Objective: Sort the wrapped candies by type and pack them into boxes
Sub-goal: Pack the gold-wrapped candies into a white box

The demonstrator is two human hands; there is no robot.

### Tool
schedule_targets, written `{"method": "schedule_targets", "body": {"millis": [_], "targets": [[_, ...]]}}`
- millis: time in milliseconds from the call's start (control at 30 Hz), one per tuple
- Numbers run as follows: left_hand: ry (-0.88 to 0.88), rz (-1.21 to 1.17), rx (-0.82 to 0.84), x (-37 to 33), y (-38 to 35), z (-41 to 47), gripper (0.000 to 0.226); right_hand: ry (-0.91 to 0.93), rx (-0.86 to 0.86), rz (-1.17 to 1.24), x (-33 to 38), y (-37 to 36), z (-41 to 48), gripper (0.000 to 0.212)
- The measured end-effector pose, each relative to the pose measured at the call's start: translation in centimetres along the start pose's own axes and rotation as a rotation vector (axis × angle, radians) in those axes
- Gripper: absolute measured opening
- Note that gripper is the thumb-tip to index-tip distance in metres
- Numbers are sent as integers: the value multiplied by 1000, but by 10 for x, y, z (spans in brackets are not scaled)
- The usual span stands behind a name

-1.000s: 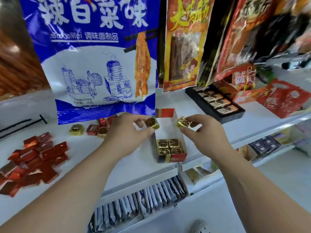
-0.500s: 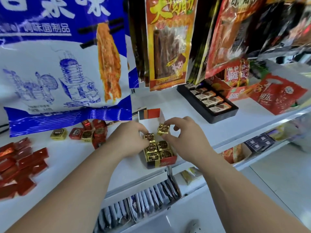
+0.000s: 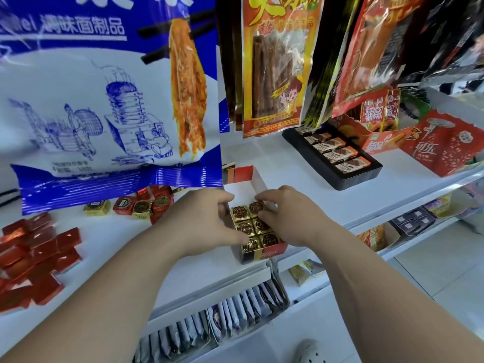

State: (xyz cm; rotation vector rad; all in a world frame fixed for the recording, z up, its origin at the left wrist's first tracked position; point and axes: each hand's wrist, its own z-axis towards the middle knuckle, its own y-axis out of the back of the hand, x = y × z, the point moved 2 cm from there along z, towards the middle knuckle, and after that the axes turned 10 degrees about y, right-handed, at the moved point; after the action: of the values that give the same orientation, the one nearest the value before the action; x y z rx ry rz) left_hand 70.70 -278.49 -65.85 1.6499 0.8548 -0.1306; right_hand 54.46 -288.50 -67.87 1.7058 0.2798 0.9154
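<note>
While six gold candies [image 3: 245, 227] are sitting two by three inside the box [image 3: 262, 255], the right hand [image 3: 290, 218] is pinching the rear-right candy [image 3: 256, 206] with curled fingertips. The left hand [image 3: 199, 221] is curling against the box's left wall; whether it is gripping anything, I cannot tell. Loose red candies [image 3: 39, 252] are lying well left of the box, with a mixed cluster [image 3: 142, 205] nearer to it.

Surface notes: foil, film, card, plastic.
In the box, the gold candies [image 3: 251, 226] are wrapped in crinkled metallic foil with bright glints. The box [image 3: 264, 254] is printed card, glossy outside and plain matt white inside. At left, the red candies [image 3: 39, 247] have a shiny foil-like wrap. Overhead, the blue-and-white bag [image 3: 104, 100] is glossy plastic film, creased at the seal. At right, the black tray [image 3: 351, 176] looks like matt plastic. The white shelf [image 3: 392, 189] is smooth with a faint sheen.
</note>
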Motion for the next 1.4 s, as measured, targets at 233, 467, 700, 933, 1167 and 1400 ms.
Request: {"method": "schedule_targets", "body": {"millis": [233,467,700,933,1167,1400], "targets": [[-103,-46,50,9,-2,-10,101,6,-208,-5,1,5,-9,39],[35,49,-301,59,31,-16,36,249,-468,-56,66,-1,-10,30],[307,315,-581,154,71,-26,41,544,-178,-40,153,-62,-6,32],[416,432,-230,176,71,-23,77,544,-63,-397,186,-105,10,73],[363,377,-185,183,72,-13,67,473,-59,-464,174,-101,33,71],[213,305,-420,176,79,-19,12,512,-109,-429,171,-102,30,50]]}}
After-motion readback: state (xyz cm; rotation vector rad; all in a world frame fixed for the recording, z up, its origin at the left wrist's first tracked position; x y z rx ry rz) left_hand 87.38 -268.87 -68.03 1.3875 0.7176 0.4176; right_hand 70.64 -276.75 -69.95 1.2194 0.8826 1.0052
